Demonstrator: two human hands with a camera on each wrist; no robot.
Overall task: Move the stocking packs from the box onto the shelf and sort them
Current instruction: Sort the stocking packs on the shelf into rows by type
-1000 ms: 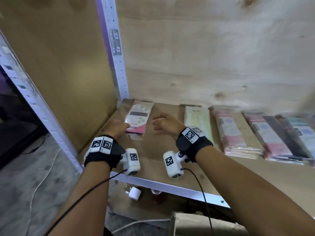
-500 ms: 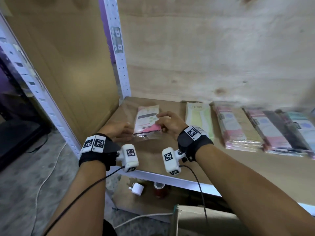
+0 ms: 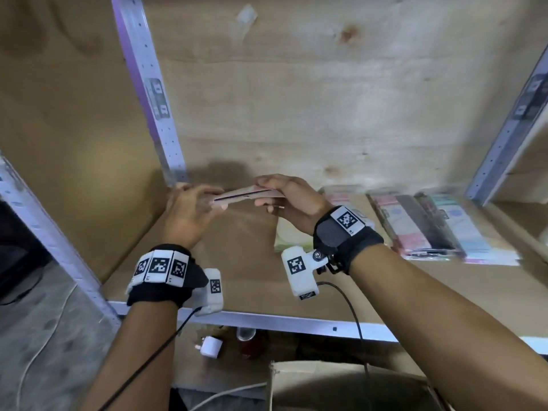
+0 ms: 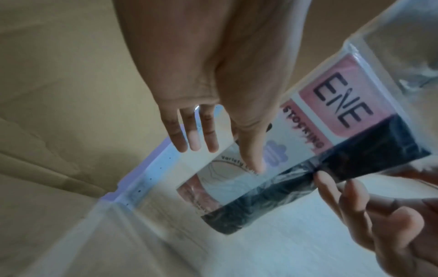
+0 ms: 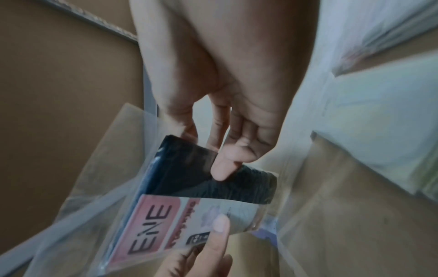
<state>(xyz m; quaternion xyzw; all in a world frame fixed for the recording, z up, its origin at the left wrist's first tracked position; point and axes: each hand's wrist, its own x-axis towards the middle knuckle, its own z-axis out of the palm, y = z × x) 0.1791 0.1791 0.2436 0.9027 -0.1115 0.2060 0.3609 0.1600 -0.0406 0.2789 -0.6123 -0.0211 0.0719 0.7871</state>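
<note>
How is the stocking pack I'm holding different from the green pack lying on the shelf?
The held pack is up off the shelf, gripped by the left hand and the right hand; the green pack lies flat on the shelf. The held pack has a pink label over black stockings; the green pack looks pale green. Both are clear-wrapped flat packs.

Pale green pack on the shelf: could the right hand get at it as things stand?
Probably not at once: the right hand is just above the pale green pack with nothing between, but its fingers pinch the pink-and-black pack.
</note>
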